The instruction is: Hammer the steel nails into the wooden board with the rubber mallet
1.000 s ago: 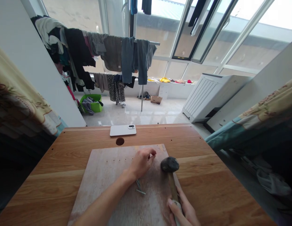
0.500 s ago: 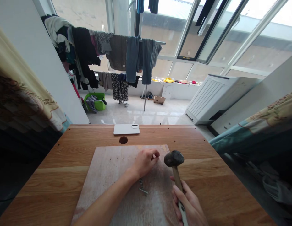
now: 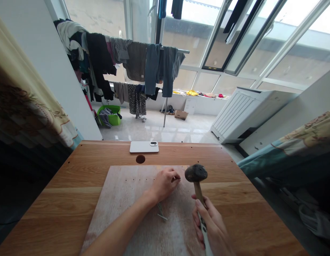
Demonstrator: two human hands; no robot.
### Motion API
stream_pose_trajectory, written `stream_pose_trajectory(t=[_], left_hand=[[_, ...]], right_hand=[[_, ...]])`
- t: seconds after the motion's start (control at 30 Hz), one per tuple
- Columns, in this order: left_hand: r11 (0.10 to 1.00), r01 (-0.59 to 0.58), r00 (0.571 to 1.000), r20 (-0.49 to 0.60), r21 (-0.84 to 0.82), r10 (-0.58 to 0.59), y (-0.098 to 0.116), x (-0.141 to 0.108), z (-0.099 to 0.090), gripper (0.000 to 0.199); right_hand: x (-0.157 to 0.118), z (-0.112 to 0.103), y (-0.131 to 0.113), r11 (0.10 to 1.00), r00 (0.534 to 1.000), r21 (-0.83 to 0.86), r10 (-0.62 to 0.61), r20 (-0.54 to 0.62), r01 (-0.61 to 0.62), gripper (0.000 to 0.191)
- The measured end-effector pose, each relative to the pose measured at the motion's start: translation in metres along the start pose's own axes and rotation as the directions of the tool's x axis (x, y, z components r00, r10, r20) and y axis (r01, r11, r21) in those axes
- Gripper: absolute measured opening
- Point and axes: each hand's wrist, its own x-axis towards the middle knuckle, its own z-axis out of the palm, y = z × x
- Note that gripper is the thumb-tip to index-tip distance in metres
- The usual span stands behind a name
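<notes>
My right hand (image 3: 211, 222) is wrapped round the handle of a mallet (image 3: 196, 173) with a dark, rounded head. The head is raised at the right edge of a pale wooden board (image 3: 143, 231). My left hand (image 3: 166, 183) rests on the board's upper right part, thumb and fingers pinched together. Whatever sits between those fingertips is too small to make out. Beneath the left wrist lie several long nails (image 3: 161, 214), partly hidden by the forearm. A row of small dark dots runs across the board to the left of this hand.
The board lies on a brown wooden table (image 3: 250, 209). Near the far edge are a white phone (image 3: 144, 147) and a round hole (image 3: 140, 159) in the tabletop. Beyond stand a laundry rack (image 3: 165, 117), a green basket (image 3: 115, 119) and a white appliance (image 3: 239, 110).
My right hand has lifted the mallet slightly, its head now a little higher. My left hand keeps its pinch at the same spot on the board. The camera view has shifted slightly.
</notes>
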Motion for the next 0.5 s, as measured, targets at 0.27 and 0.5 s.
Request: stream_pose_trajectory(t=[0.27, 0.5], left_hand=[[0.999, 0.0, 1.0, 0.007, -0.041, 0.0, 0.0016, 0.0003, -0.0012, 0.014], [0.999, -0.003, 1.0, 0.008, -0.04, 0.004, 0.0004, 0.0004, -0.0009, 0.016]], right_hand=[[-0.0004, 0.0022, 0.0068, 0.998, 0.997, -0.057, 0.038, 0.071, -0.034, 0.077], [0.0026, 0.0047, 0.0087, 0.994, 0.998, -0.103, 0.042, 0.054, -0.037, 0.082]])
